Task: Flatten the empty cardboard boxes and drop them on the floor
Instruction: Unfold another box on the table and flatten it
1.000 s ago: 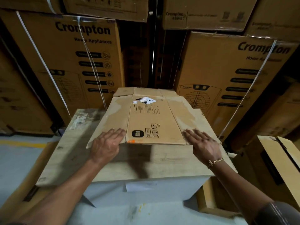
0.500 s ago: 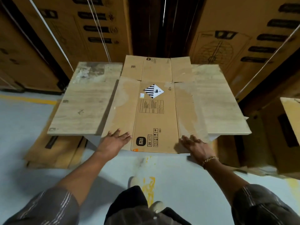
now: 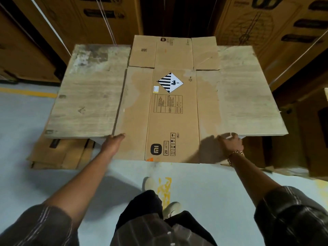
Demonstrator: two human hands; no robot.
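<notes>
warehouse aisle, pale grey floor (image 3: 24,125) with a yellow line (image 3: 26,92) at left. tall printed cartons (image 3: 92,16) are stacked behind, strapped with white bands. a worn wooden table top (image 3: 85,96) fills mid-frame.

flattened box (image 3: 170,125): lies flat on the table top, roughly centred, with its flaps spread at the far end. the near end overhangs the table's near edge, above the floor. a black-and-white striped diamond label (image 3: 170,82) faces up, with a printed grid below it and "20 sets" near the front edge.

left hand (image 3: 113,142): at the left edge of the overhanging part. the thumb lies on top and the other fingers are hidden under the sheet, so it pinches the edge.

right hand (image 3: 230,144): at the right edge of the overhang, fingers curled over the cardboard and grasping it. a chain bracelet (image 3: 236,155) sits on the wrist.

other: a pile of flat cardboard (image 3: 58,153) lies on the floor under the table's left side. yellow paint marks (image 3: 165,189) sit beside the person's pale shoes (image 3: 171,208).
</notes>
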